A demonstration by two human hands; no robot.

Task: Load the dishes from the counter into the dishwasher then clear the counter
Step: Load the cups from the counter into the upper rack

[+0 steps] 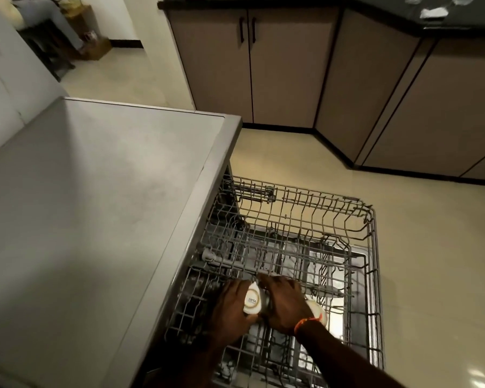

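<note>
Cup (254, 301): a small white one with a brown ring and dark printed lettering on its side, lying tilted over the upper rack (305, 247) near the rack's front-left corner, close to the dishwasher's grey top (95, 205). The left hand (230, 306) grips it from the left, fingers curled round its side. The right hand (284, 303) lies just beside it on the right, fingers bent down over the cup's far edge and the wires; whether they pinch the cup or only touch it cannot be told. An orange band (305, 323) circles the right wrist. Behind that wrist a second white dish with an orange rim (318, 310) sits in the rack, mostly hidden. The rack is pulled out over the floor, its grey wire tines upright, and the far and right parts hold nothing visible. Brown cabinets (263, 65) stand along the far wall under a dark counter (403, 12).
</note>
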